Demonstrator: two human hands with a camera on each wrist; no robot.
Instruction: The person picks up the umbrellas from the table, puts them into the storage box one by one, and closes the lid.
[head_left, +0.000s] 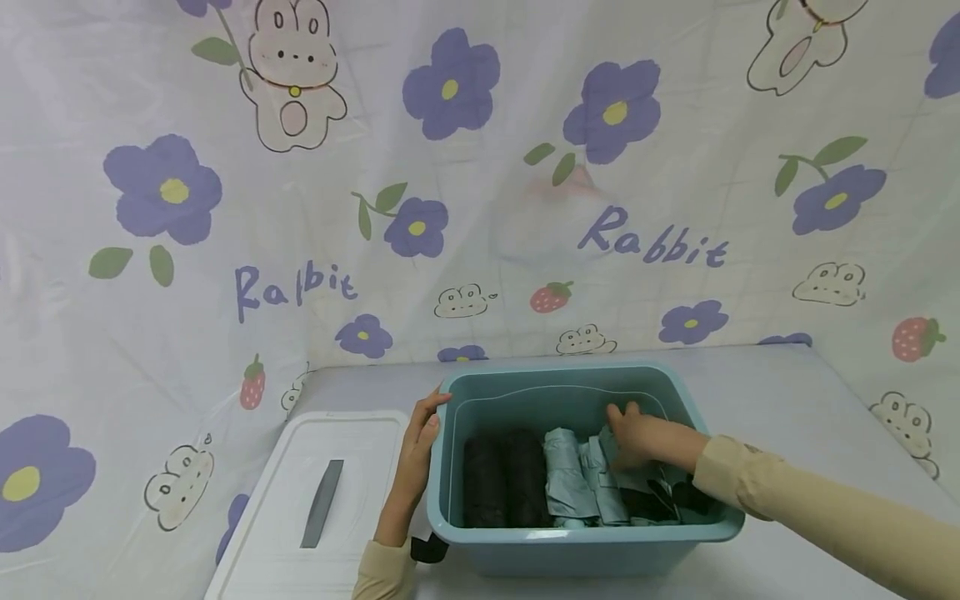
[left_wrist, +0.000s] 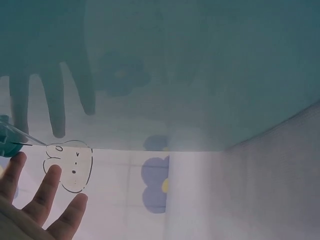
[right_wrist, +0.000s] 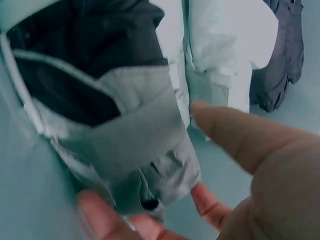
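A light-blue plastic bin (head_left: 585, 557) holds a row of rolled cloth bundles. My left hand (head_left: 420, 446) rests at its left rim, fingers straight against the outside wall (left_wrist: 225, 75) in the left wrist view. My right hand (head_left: 648, 440) reaches inside, over the right end of the row. In the right wrist view, its fingers (right_wrist: 102, 215) spread around the lower end of a grey-and-black rolled bundle (right_wrist: 140, 135), with the thumb beside it. To the left in the head view lie pale-blue rolls (head_left: 567, 475) and two black rolls (head_left: 525, 479).
A white lid (head_left: 281, 492) with a grey handle (head_left: 322, 504) lies left of the bin. The bin stands on a pale tabletop (head_left: 795, 417). Behind hangs a white sheet (head_left: 510, 150) printed with flowers and rabbits.
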